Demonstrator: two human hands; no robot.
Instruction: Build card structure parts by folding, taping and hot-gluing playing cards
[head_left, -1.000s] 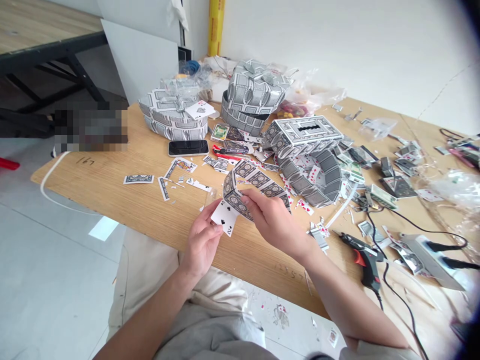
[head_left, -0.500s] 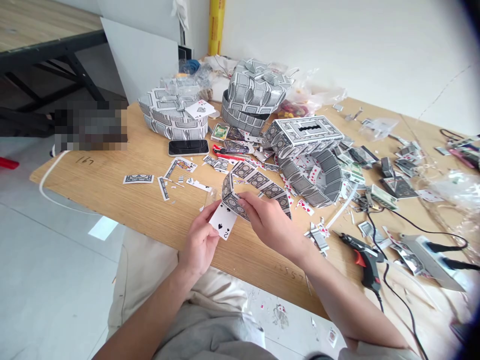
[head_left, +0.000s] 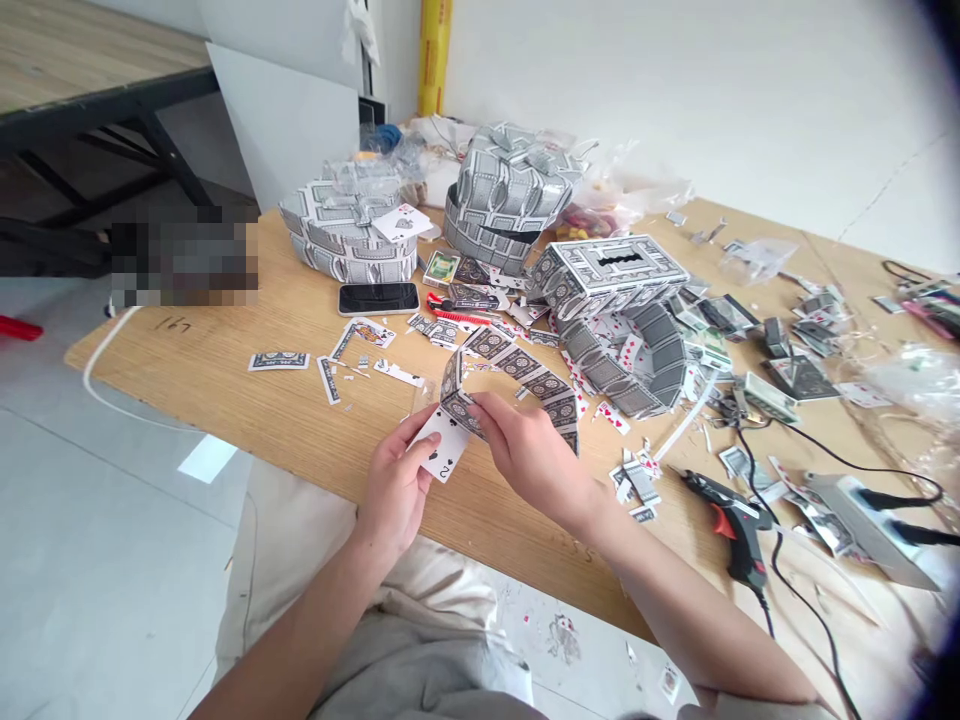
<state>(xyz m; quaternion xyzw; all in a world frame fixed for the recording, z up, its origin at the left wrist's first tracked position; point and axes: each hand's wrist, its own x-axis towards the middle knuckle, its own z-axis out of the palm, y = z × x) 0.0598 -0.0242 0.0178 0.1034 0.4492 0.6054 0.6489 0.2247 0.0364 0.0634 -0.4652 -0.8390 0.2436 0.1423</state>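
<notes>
My left hand (head_left: 397,480) pinches a white playing card (head_left: 444,452), a two of spades, face up between thumb and fingers. In my right hand (head_left: 536,455) is a curved strip of joined playing cards (head_left: 525,372), gripped near its left end. The strip's grey patterned backs face inward as it bends round above the table. The card's upper edge meets the strip's lower left end; whether they are stuck together I cannot tell. Right of my right hand lies a black hot glue gun (head_left: 727,525) with an orange trigger.
Card-covered boxes (head_left: 352,255) stand at the back, beside a phone (head_left: 379,298). A slotted card box (head_left: 615,270) rests by an open card basket (head_left: 622,350). A red cutter (head_left: 457,312) and card scraps lie around. Cables run from a power strip (head_left: 862,525).
My left thumb has shifted up over the two of spades, and the card is tilted slightly differently. My right hand and the strip have moved slightly left; the view has shifted a little.
</notes>
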